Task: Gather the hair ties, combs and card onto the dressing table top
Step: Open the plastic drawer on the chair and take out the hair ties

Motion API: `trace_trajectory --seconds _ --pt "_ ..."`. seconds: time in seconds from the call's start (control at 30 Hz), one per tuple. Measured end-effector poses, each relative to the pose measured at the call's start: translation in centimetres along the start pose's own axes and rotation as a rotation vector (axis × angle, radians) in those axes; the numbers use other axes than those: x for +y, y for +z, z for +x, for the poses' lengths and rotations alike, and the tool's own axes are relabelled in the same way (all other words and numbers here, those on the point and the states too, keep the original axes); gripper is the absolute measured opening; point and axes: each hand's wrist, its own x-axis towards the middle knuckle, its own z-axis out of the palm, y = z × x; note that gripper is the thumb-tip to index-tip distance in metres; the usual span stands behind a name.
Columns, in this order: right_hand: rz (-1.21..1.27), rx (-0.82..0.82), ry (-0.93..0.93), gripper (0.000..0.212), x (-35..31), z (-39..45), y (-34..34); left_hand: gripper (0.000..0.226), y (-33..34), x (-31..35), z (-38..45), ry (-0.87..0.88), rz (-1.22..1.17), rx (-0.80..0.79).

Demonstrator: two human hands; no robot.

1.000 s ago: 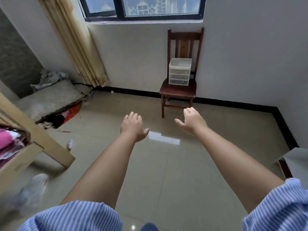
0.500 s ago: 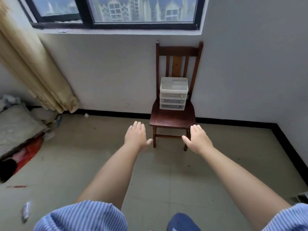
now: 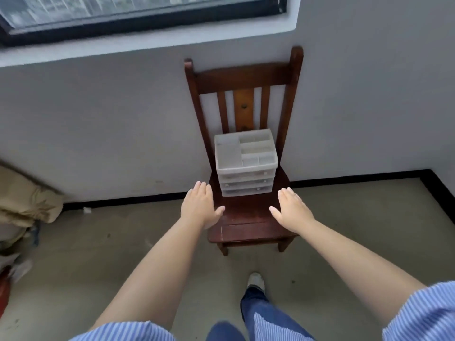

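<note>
None of the hair ties, combs or card can be seen, and the dressing table is not in view either, so I cannot tell where they lie. The nearest candidate is the organizer [image 3: 246, 161], a small translucent box with three drawers and an open divided tray on top; its compartments look empty, and what the drawers hold is too dim to tell. It stands at the far part of the seat of a dark wooden chair [image 3: 248, 222], which is against the wall under a window [image 3: 138, 16].

The left hand [image 3: 200, 207] is spread wide, palm down, holding nothing, just left of the organizer above the seat edge. The right hand [image 3: 291, 210] is the same, open and empty, just right of it. Neither touches the box.

At the far left some bedding [image 3: 27, 200] lies on the floor [image 3: 369, 230].

I judge the task to be at its very start: nothing is gathered, and probably the organizer must be taken or opened first.
</note>
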Motion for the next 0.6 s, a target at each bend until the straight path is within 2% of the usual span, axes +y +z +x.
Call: trace_trajectory --seconds 0.17,0.23,0.4,0.5,0.6 --pt "0.205 -0.104 0.102 0.039 -1.1 9.2 0.9 0.069 0.2 -1.7 9.2 0.049 0.011 -0.058" --pt "0.378 -0.129 0.208 0.044 -1.6 12.7 2.0 0.063 1.3 -2.5 13.0 0.061 0.014 -0.068" --pt "1.142 -0.140 0.583 0.046 -1.9 20.1 6.3 0.059 5.7 -3.1 21.1 0.168 -0.030 -0.080" --pt "1.657 -0.079 0.730 0.042 -2.2 23.0 8.1 0.049 8.1 -3.6 23.6 0.251 -0.051 -0.047" --pt "2.030 0.042 0.850 0.021 -2.5 24.9 9.3 0.041 9.8 -4.1 24.7 0.394 -0.072 0.029"
